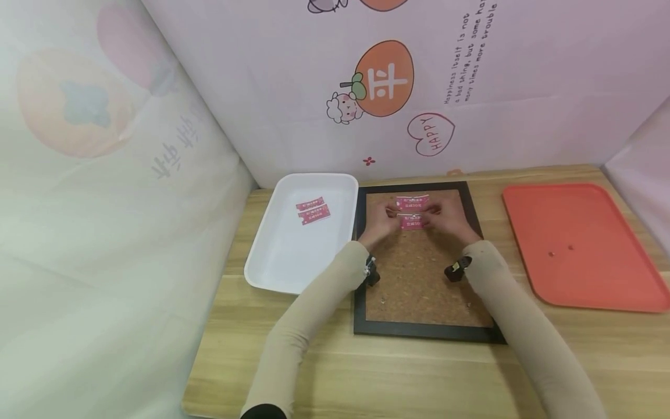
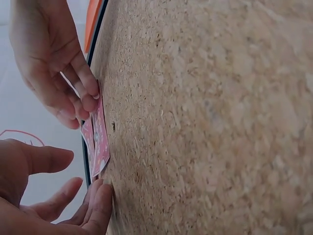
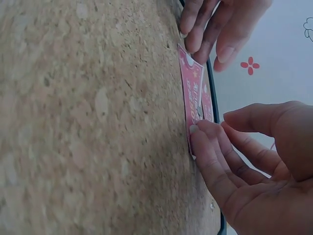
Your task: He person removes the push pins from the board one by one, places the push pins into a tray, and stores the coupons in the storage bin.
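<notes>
Two pink coupons lie on the cork board (image 1: 413, 279), one above the other near its top. My left hand (image 1: 380, 223) is at the left end of the lower pink coupon (image 1: 412, 222); its fingertips (image 2: 103, 193) rest by the coupon's end, thumb raised away. My right hand (image 1: 447, 219) touches the right end of that coupon with extended fingertips (image 3: 198, 134), its thumb held apart. A small shiny pin (image 3: 199, 111) shows at the lower coupon's upper edge. The upper pink coupon (image 1: 412, 202) lies just beyond, between the hands.
A white tray (image 1: 272, 256) on the left holds pink coupons (image 1: 314, 210). On the right, a red tray (image 1: 591, 279) holds two small pins (image 1: 552, 254). Other small pins (image 1: 383, 301) sit near the board's lower corners. A printed cloth (image 1: 293, 99) hangs behind the wooden table (image 1: 419, 378).
</notes>
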`<action>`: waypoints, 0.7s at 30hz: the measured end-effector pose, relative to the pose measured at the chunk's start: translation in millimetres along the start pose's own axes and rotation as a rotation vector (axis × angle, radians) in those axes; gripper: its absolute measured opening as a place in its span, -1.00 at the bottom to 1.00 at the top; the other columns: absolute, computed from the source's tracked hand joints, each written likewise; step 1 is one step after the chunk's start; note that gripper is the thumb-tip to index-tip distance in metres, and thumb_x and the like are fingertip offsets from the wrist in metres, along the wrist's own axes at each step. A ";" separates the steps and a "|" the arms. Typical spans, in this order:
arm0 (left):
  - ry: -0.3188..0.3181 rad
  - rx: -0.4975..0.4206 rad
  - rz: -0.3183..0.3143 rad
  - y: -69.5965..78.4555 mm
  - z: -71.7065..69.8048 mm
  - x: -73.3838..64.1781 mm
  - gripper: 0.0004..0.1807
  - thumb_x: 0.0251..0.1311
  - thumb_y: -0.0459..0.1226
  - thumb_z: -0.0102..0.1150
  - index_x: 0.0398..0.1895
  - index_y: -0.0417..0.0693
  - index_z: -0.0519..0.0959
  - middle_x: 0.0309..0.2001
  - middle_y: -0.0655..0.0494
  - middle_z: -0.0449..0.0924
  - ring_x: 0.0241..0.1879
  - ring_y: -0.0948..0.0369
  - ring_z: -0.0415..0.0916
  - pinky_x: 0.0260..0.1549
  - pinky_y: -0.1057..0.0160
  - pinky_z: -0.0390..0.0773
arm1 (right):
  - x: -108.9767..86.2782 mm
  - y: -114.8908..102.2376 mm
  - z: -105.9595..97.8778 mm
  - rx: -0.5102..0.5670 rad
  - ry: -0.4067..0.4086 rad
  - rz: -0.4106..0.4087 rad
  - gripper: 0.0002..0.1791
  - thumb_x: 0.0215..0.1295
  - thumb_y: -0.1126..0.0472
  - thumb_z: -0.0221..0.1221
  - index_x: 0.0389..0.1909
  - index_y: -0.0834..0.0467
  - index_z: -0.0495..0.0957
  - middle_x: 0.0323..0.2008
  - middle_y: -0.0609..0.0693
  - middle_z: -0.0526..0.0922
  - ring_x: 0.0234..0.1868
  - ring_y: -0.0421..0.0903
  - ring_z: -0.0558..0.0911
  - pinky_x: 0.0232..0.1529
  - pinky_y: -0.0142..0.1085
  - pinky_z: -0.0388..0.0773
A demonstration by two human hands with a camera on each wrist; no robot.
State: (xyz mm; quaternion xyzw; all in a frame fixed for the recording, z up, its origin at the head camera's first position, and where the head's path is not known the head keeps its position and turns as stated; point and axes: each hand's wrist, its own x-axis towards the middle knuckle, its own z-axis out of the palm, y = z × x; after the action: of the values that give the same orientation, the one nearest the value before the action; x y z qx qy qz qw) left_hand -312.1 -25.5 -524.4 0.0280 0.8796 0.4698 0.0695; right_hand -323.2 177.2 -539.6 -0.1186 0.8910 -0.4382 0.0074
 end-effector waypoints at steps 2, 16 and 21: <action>0.001 -0.007 -0.018 0.1 0.8 0.9 -0.63 0.31 -0.35 0.29 0.17 -0.22 0.59 0.09 -0.10 0.68 0.12 0.04 0.66 0.06 0.19 0.72 | 0.6 -1.5 1.9 -0.033 -0.007 0.011 -0.76 0.33 0.34 0.27 -0.08 0.42 0.67 -0.25 0.32 0.75 -0.37 -0.07 0.72 -0.41 -0.44 0.58; 0.031 0.018 -0.084 0.7 7.7 4.6 -0.63 0.27 -0.35 0.31 0.15 -0.08 0.61 0.01 0.05 0.69 -0.05 0.18 0.66 -0.12 0.30 0.71 | 0.0 -13.6 7.3 -0.109 -0.083 0.106 -0.71 0.39 0.27 0.20 0.01 0.35 0.68 -0.18 0.27 0.75 -0.26 0.03 0.63 -0.34 -0.32 0.51; 0.041 0.019 -0.086 -0.3 9.2 4.6 -0.64 0.27 -0.36 0.31 0.14 -0.06 0.63 0.00 0.06 0.71 -0.06 0.18 0.68 -0.13 0.30 0.71 | -1.9 -18.4 10.0 -0.077 -0.107 0.189 -0.67 0.45 0.22 0.18 0.07 0.36 0.61 -0.09 0.28 0.65 -0.20 0.04 0.57 -0.27 -0.30 0.50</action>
State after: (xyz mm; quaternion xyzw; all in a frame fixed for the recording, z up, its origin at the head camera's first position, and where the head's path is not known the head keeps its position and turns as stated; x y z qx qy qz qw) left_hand -315.3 -17.6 -530.2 -0.0187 0.8856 0.4586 0.0712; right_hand -316.5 159.0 -531.5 -0.0575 0.9126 -0.3942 0.0915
